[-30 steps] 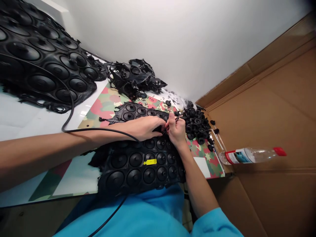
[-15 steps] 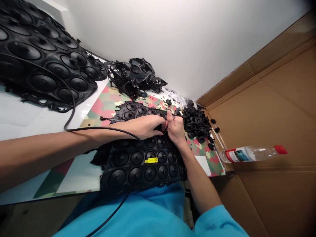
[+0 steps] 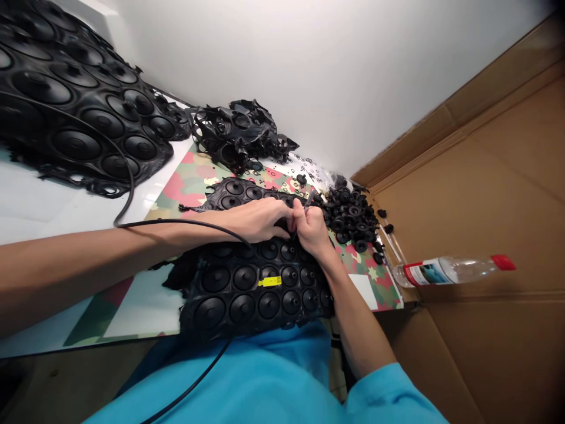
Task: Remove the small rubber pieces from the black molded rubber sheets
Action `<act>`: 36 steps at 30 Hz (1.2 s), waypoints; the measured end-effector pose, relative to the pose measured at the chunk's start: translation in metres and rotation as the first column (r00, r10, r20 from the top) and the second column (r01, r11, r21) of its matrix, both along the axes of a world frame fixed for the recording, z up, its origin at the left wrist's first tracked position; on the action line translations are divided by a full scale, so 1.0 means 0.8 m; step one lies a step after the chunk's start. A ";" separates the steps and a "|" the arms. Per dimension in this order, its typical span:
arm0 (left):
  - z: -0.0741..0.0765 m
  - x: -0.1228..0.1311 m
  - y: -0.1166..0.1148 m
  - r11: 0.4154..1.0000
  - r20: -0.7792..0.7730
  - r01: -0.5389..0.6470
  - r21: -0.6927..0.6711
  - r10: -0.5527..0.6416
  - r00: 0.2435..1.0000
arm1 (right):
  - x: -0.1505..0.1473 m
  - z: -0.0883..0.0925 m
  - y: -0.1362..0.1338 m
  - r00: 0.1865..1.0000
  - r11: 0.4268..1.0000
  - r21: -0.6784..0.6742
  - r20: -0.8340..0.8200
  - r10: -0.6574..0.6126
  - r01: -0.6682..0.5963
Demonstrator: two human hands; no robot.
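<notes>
A black rubber sheet point(image 3: 242, 308) with rows of round moulded parts lies before me, a yellow tag point(image 3: 269, 281) on it. Over its middle, my left hand point(image 3: 265, 219) is closed, thumb and fingers pinching at something dark that I cannot make out. My right hand point(image 3: 311, 227) is closed right against it, thumb up, with a thin grey tool point(image 3: 311, 197) sticking out past the fist. What lies between the fingertips is hidden. A black cable point(image 3: 189, 222) runs over my left forearm.
Larger black sheets point(image 3: 77, 144) are stacked at the far left. Torn black scrap point(image 3: 242, 132) lies behind, with small rings beside it. Loose round black parts point(image 3: 351, 215) are heaped at the right, near a plastic bottle point(image 3: 450, 271) and cardboard point(image 3: 481, 206).
My right thumb has come down from upright toward the left fingertips. The tool's end shows more clearly above my right fist. The view has shifted slightly.
</notes>
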State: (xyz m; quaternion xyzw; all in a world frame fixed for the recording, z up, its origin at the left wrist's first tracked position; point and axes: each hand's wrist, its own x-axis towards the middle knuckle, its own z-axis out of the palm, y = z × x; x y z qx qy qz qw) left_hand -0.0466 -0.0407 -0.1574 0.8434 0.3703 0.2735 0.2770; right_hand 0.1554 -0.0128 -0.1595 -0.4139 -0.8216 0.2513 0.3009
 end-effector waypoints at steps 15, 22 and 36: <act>-0.004 0.001 0.001 0.996 0.109 -0.090 0.005 0.089 0.990 | -0.002 0.000 -0.007 0.986 0.982 0.188 0.164 -0.033 0.002; -0.006 -0.001 0.002 0.999 0.155 -0.047 0.016 0.044 0.987 | -0.002 0.002 0.002 0.997 0.999 -0.045 -0.075 -0.032 0.028; -0.011 -0.002 -0.005 0.987 0.206 -0.138 0.086 0.118 0.971 | -0.011 0.023 0.014 0.957 0.984 -0.176 -0.281 -0.068 0.019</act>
